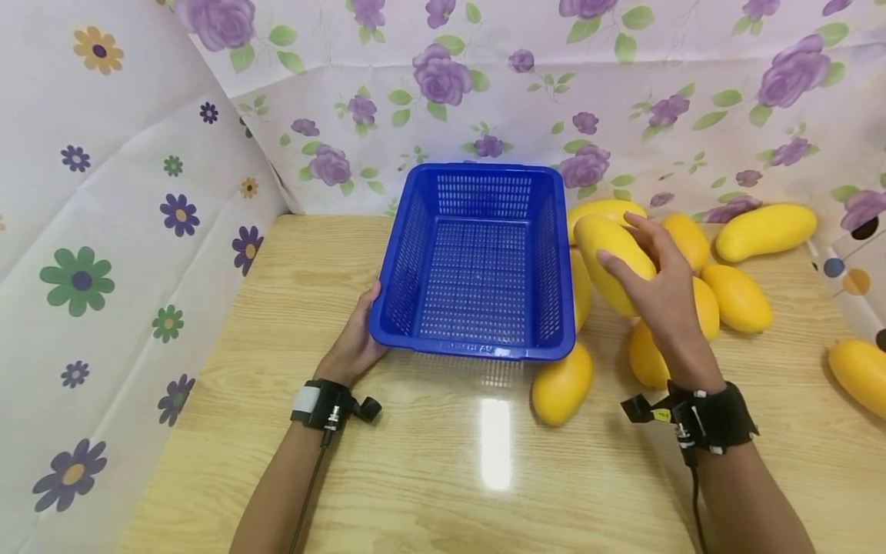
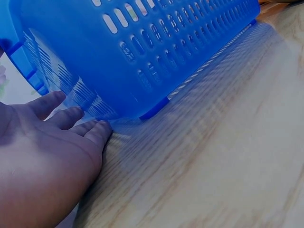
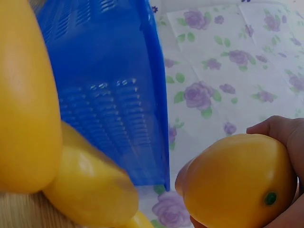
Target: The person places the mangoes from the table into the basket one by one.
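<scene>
A blue plastic basket (image 1: 477, 352) with slotted walls sits in the middle of the table, its inside bare. My left hand (image 1: 353, 338) is at its near left corner; in the left wrist view the extended fingers (image 2: 71, 116) lie against the basket's outer wall. My right hand (image 1: 667, 296) grips a yellow mango (image 1: 609, 258) between thumb and fingers, above other mangoes and just right of the basket. The right wrist view shows this held mango (image 3: 232, 178) end-on, with a small green stem spot, raised beside the basket's rim.
Several mangoes lie right of the basket, including one at its near right corner (image 1: 562, 385), one by the back wall (image 1: 764, 231) and one at the far right (image 1: 858, 377). Flower-printed sheets (image 1: 443, 77) stand behind and left of the wooden table (image 1: 415, 477).
</scene>
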Available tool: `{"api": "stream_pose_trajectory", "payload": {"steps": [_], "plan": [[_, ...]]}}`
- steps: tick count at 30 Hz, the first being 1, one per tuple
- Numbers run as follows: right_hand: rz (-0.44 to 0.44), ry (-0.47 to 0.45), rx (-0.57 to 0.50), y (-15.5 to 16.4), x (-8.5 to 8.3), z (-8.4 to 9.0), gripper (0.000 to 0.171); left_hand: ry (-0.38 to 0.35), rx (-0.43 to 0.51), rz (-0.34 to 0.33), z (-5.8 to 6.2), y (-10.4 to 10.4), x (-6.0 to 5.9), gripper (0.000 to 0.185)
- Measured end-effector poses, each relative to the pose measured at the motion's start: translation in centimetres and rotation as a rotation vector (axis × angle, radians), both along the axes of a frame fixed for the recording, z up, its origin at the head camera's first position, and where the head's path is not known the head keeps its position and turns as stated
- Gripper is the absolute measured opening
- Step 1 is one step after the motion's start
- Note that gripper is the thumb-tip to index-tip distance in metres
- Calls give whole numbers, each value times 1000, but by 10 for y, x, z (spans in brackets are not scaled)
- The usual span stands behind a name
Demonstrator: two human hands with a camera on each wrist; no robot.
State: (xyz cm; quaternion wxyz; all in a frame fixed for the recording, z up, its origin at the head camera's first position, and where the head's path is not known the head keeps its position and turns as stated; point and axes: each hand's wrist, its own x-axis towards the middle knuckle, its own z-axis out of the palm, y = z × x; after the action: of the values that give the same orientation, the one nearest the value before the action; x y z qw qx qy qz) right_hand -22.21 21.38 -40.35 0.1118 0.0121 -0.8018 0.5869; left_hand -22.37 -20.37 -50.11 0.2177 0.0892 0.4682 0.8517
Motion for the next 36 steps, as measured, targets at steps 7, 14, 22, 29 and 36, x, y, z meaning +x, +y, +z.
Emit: {"api": "stream_pose_trajectory", "payload": {"steps": [7,14,22,29,36], "plan": [[53,35,14,-14,6,10,64,2,-15,10,-1,0,-1,73],[91,64,13,-29,12,16,64,-5,-25,6,2,0,-2,72],[126,58,15,-36,14,15,60,-9,-40,-3,3,0,-4,76],[146,51,9,-43,16,18,57,-10,-8,-2,3,0,-4,73],[186,89,32,-53,12,14,55,-11,-7,-12,0,-2,-1,70]]}}
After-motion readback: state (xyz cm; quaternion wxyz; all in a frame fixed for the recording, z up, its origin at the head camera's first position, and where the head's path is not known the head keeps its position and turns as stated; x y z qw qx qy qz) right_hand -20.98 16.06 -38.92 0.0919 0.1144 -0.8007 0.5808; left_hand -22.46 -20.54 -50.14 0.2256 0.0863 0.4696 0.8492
